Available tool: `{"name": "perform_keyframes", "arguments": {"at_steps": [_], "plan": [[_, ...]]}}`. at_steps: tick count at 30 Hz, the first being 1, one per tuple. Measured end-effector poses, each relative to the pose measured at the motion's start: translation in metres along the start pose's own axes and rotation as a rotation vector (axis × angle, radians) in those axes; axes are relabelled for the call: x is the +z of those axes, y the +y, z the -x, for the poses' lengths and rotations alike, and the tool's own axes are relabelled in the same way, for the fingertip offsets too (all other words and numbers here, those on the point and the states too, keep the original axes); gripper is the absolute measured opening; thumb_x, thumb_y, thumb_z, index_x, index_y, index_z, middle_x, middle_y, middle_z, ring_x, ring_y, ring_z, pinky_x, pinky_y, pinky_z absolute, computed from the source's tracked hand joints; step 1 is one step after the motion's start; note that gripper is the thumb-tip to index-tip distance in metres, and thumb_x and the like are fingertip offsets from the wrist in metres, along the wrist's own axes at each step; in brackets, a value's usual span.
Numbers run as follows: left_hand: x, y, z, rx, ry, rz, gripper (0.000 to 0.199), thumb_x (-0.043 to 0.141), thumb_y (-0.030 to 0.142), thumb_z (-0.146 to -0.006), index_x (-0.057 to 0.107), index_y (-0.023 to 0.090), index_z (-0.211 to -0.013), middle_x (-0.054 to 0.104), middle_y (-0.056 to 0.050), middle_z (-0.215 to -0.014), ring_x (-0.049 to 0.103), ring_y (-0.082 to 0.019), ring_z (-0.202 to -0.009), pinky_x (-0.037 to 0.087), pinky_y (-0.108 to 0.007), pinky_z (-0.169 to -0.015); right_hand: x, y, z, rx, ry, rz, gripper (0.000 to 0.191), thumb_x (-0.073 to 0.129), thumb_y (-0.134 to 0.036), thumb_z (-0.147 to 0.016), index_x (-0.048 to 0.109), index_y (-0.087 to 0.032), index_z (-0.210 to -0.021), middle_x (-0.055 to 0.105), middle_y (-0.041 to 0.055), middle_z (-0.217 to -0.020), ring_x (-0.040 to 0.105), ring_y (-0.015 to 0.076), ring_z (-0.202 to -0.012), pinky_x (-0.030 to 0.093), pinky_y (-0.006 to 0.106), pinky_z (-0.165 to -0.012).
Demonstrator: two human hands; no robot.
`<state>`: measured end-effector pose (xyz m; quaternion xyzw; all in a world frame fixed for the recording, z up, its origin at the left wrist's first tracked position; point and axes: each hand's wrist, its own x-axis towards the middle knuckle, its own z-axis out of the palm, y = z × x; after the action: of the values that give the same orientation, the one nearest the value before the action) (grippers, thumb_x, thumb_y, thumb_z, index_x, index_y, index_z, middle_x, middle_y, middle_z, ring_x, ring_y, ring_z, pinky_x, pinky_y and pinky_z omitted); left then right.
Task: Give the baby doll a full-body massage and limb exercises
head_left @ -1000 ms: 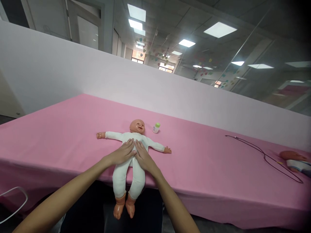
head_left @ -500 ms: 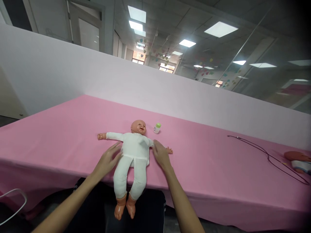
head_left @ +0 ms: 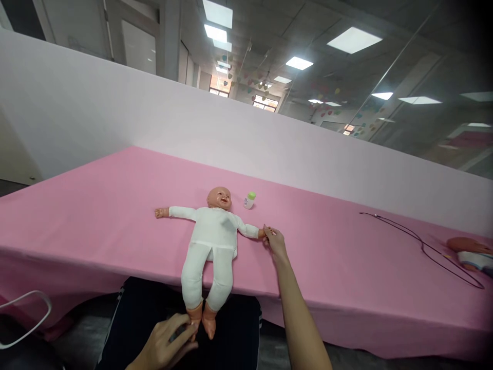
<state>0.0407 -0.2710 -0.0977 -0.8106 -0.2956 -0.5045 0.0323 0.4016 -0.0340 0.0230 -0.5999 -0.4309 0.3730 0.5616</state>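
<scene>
While right hand (head_left: 274, 240) pinches doll (head_left: 214, 232) wrist at 3 o'clock, left hand (head_left: 166, 345) fingers close on foot; pull gently, evenly.

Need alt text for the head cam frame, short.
A baby doll in a white suit lies face up on a pink table, legs hanging over the near edge. The right hand holds the doll's hand; the left hand touches its foot. A small green-capped bottle stands beside the doll's head.
</scene>
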Motion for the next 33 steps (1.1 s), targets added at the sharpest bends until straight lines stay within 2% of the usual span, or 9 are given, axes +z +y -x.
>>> {"name": "perform_keyframes", "arguments": {"at_steps": [3,6,9,13,16,21,24,27,33], "plan": [[0.002,0.001,-0.003,-0.027,-0.008,0.020,0.039,0.055,0.003,-0.100,0.067,0.018,-0.134,0.073,-0.008,-0.099,0.073,-0.014,-0.083,0.059,-0.020,-0.068,0.004,-0.010,0.004,0.044,0.007,-0.188,0.044,0.092,-0.055,-0.066,0.068,-0.019,-0.072,0.056,-0.0023,-0.057,0.045,0.0106,-0.050,0.037,0.024,-0.044],[-0.007,0.003,-0.002,-0.075,0.064,0.040,0.039,0.053,0.005,-0.102,0.066,0.016,-0.136,0.074,-0.012,-0.107,0.076,-0.019,-0.096,0.062,-0.023,-0.077,0.005,-0.026,0.005,0.051,0.077,-0.367,0.030,0.092,-0.041,-0.068,0.074,-0.019,-0.077,0.062,-0.0008,-0.065,0.050,0.0100,-0.055,0.046,0.023,-0.051],[-0.027,-0.001,-0.020,-0.174,0.140,0.118,0.043,0.055,0.003,-0.099,0.068,0.019,-0.137,0.074,-0.011,-0.115,0.076,-0.020,-0.103,0.062,-0.024,-0.087,0.017,-0.048,0.009,0.015,0.047,-0.421,0.026,0.089,-0.039,-0.071,0.075,-0.020,-0.080,0.061,-0.0014,-0.067,0.045,0.0091,-0.053,0.044,0.023,-0.049],[-0.049,-0.033,-0.093,-0.429,0.224,0.249,0.027,0.062,0.013,-0.098,0.078,0.024,-0.116,0.075,-0.008,-0.118,0.075,-0.021,-0.105,0.061,-0.028,-0.092,0.059,-0.070,0.027,-0.103,-0.228,-0.243,0.037,0.086,-0.053,-0.074,0.070,-0.019,-0.073,0.057,-0.0019,-0.060,0.044,0.0102,-0.051,0.038,0.026,-0.047],[-0.046,-0.072,-0.160,-0.663,0.217,0.376,0.020,0.070,0.030,-0.093,0.081,0.020,-0.106,0.077,-0.009,-0.116,0.074,-0.026,-0.106,0.062,-0.033,-0.087,0.097,-0.073,0.046,-0.149,-0.450,-0.017,0.046,0.083,-0.061,-0.075,0.069,-0.017,-0.067,0.059,-0.0002,-0.054,0.047,0.0116,-0.048,0.036,0.027,-0.048],[-0.038,-0.108,-0.212,-0.737,0.019,0.623,0.028,0.067,0.040,-0.093,0.081,0.016,-0.096,0.080,-0.010,-0.103,0.074,-0.028,-0.101,0.059,-0.037,-0.090,0.111,-0.073,0.048,-0.198,-0.495,0.098,0.047,0.080,-0.060,-0.078,0.066,-0.018,-0.063,0.056,-0.0016,-0.051,0.049,0.0122,-0.048,0.036,0.026,-0.047],[-0.054,-0.099,-0.195,-0.782,0.041,0.577,0.029,0.071,0.042,-0.089,0.082,0.018,-0.101,0.080,-0.010,-0.110,0.074,-0.029,-0.106,0.059,-0.038,-0.092,0.088,-0.080,0.021,-0.170,-0.325,-0.036,0.041,0.083,-0.056,-0.076,0.070,-0.017,-0.069,0.055,-0.0030,-0.052,0.045,0.0106,-0.047,0.035,0.025,-0.046],[-0.085,-0.076,-0.153,-0.826,0.062,0.455,0.030,0.075,0.044,-0.085,0.083,0.022,-0.104,0.079,-0.009,-0.116,0.073,-0.030,-0.110,0.061,-0.036,-0.092,0.059,-0.076,-0.010,-0.056,-0.072,-0.246,0.030,0.088,-0.040,-0.073,0.070,-0.017,-0.070,0.056,-0.0038,-0.056,0.044,0.0083,-0.049,0.038,0.023,-0.046],[-0.125,-0.034,-0.059,-0.707,-0.184,0.402,0.018,0.071,0.038,-0.091,0.083,0.025,-0.087,0.080,-0.007,-0.106,0.077,-0.025,-0.095,0.060,-0.024,-0.086,0.035,-0.033,-0.026,0.226,0.207,-0.289,0.032,0.087,-0.022,-0.070,0.057,-0.019,-0.060,0.052,-0.0053,-0.048,0.042,0.0083,-0.043,0.034,0.021,-0.039]]}}
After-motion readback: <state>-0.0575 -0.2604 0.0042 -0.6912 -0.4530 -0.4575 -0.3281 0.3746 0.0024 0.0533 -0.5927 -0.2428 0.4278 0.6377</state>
